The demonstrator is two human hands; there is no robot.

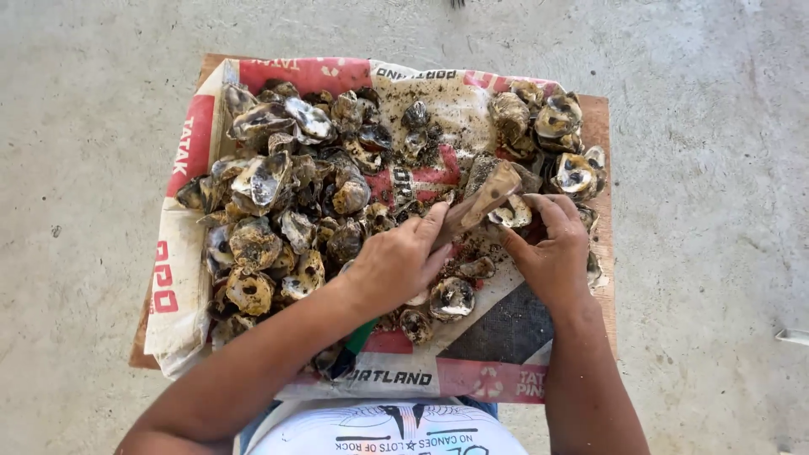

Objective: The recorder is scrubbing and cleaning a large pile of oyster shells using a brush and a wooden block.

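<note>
My left hand (396,261) grips a wooden stick-like tool (480,200) that points up and to the right over the shells. My right hand (552,248) holds a muddy oyster shell (511,215) right under the tool's tip. A big heap of oyster shells (278,194) lies to the left on a white and red woven sack (190,152). A smaller pile of shells (548,126) sits at the far right. A few loose shells (452,297) lie just below my hands.
The sack covers a low wooden board (600,114) standing on a grey concrete floor (716,211). A green-handled object (358,337) pokes out under my left wrist. Dirt and shell grit are scattered over the sack's middle.
</note>
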